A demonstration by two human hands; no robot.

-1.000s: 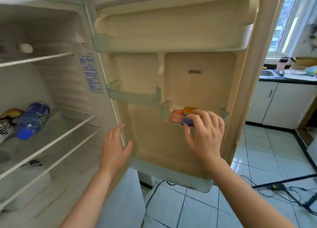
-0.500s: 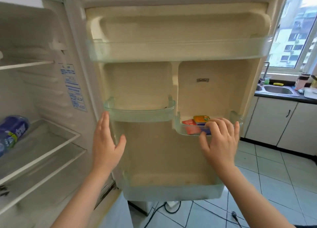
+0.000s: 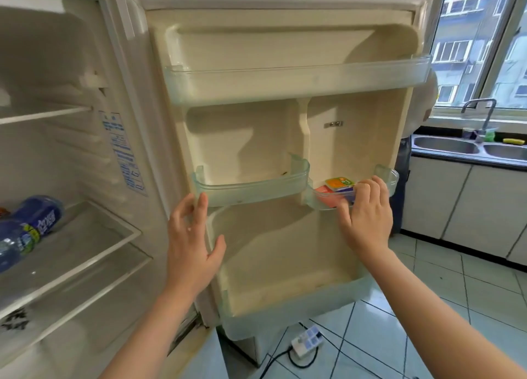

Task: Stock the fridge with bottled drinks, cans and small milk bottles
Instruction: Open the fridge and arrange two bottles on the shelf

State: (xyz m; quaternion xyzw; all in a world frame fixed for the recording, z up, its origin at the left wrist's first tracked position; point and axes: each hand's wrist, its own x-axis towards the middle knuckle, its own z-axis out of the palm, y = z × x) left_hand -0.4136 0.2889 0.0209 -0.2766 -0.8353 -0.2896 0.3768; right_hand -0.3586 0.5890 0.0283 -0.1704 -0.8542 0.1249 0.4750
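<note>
The fridge stands open with its door facing me. My right hand reaches into the small right door bin. Its fingers curl over the rim onto a blue-and-white carton, and its thumb lies outside the bin's front. An orange-topped carton and a red one sit beside it in that bin. My left hand is open with spread fingers, its fingertips at the left end of the bare left door bin. A blue-labelled bottle lies on its side on a glass fridge shelf.
The long top door shelf and the deep bottom door shelf hold nothing. A power strip with cables lies on the tiled floor under the door. A steel sink and white cabinets stand at the right.
My view has swung right and closer to the door. My left hand has risen to the left door bin. My right hand stays at the small right bin.
</note>
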